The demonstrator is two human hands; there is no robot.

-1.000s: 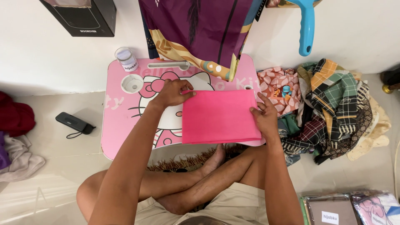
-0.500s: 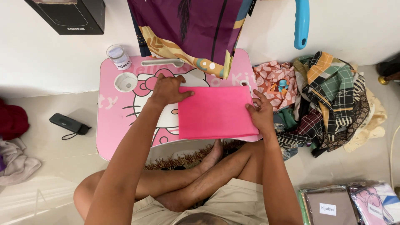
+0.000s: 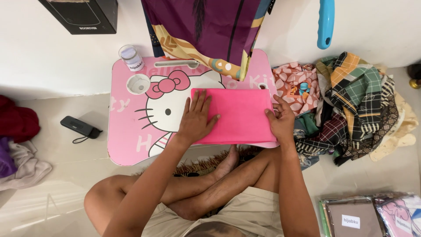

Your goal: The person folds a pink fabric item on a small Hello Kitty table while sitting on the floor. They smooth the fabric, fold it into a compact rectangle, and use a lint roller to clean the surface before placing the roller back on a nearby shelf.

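Note:
A folded bright pink cloth (image 3: pixel 241 112) lies flat on a small pink lap table (image 3: pixel 127 131) printed with a white cartoon cat. My left hand (image 3: pixel 196 118) rests palm down on the cloth's left edge, fingers spread. At the cloth's right edge my right hand (image 3: pixel 280 120) pinches the fabric with curled fingers. My crossed bare legs sit under the table's near side.
A small jar (image 3: pixel 130 57) and a round cup recess (image 3: pixel 138 83) are at the table's far left. Purple patterned fabric (image 3: pixel 210 30) hangs above. A heap of plaid and floral cloths (image 3: pixel 351 101) lies right, packaged cloths (image 3: pixel 372 217) lower right, a black device (image 3: pixel 79 127) on the floor left.
My left hand slid from the cloth's far left corner down onto its left edge and now lies flat. My right hand stays at the right edge.

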